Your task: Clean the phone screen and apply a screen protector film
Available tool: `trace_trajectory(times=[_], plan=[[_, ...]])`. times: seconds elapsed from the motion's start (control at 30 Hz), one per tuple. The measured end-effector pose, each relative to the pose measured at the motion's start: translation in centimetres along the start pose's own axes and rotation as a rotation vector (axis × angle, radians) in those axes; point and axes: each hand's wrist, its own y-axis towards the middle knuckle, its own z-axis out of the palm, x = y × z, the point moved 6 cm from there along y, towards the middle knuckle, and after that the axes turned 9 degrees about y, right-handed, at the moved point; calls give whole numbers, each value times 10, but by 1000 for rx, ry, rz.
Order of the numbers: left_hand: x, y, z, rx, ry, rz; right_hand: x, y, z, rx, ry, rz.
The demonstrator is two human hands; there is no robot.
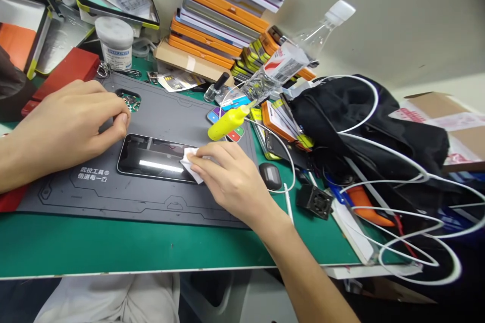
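Observation:
A smartphone [151, 158] lies screen up on the grey work mat [151, 199], its dark glass reflecting a bright strip of light. My right hand [231, 179] pinches a folded white wipe [194, 174] and presses it on the phone's right end. Above the phone's left end, my left hand [81, 121] hovers with its fingers curled and thumb against the index finger; whether it holds anything is hidden. Small screws [132, 102] fill a recess in the mat just beyond the left fingertips. A yellow bottle with a needle tip [229, 123] stands behind my right hand.
A clear plastic bottle [282, 68], a small black-capped bottle [216, 87] and a white paste jar [114, 43] stand at the back. Stacked orange and white boxes [227, 7] rise behind. White cable loops [409, 181] and a black bag [364, 116] crowd the right.

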Motion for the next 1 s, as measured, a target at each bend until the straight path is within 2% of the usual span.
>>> trace_trajectory(times=[0.2,0.33,0.47,0.6,0.7,0.9,1.0], plan=[[-1,4,-2,-11,32,44,1,23,18,23,7,-19],[2,4,-2,21,28,-1,0,27,23,67,-26,-29],[5,3,2,83,9,-71,-1,13,12,30,-38,-32],[1,1,3,34,18,-5,-5,-9,-1,-9,-10,29],[1,-1,4,23,31,-7,-6,-16,-5,-12,-7,59],[0,2,5,103,35,-31,-3,6,7,-6,20,24],[-1,4,2,83,28,-11,-5,20,20,44,34,36]])
